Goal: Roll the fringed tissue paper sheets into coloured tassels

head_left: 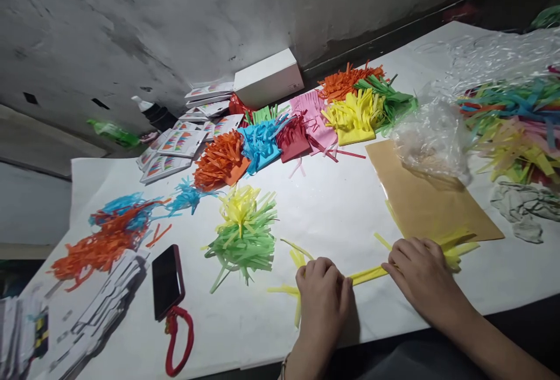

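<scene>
Both hands press a bundle of yellow paper strips [370, 275] near the counter's [332, 211] front edge. The left hand [322, 292] has its fingers curled over one end. The right hand [420, 272] has its fingers pressed together on the other.

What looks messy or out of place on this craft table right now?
Loose orange strips lie scattered apart from their orange and blue pile. A crumpled grey wad sits at the right. Both hands press on yellow strips.

Craft workshop: shredded paper bundles [261, 144] cover a paper-lined table [332, 211].
</scene>
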A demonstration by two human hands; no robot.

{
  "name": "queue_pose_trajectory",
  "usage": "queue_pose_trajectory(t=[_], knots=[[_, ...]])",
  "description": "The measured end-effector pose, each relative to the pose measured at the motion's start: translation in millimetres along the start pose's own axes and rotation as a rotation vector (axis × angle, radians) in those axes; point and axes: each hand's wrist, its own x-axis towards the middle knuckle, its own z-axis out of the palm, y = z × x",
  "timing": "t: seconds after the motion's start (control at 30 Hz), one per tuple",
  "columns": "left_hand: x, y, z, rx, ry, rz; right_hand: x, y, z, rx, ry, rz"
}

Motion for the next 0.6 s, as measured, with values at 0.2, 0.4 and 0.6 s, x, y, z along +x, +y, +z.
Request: queue_pose_trajectory(t=[0.2, 0.4, 0.6], knots=[[11, 2, -8.8, 0.071, -0.133, -0.002, -3, -12, 6, 0.137, 0.042, -0.25], [4, -5, 1.5, 0.022, 0.062, 0.255, 0, -14, 14, 0.191, 0.016, -0.318], [2, -10, 17.2, 0.045, 0.15, 0.456, 2, -21, 22, 0.187, -0.007, -0.306]])
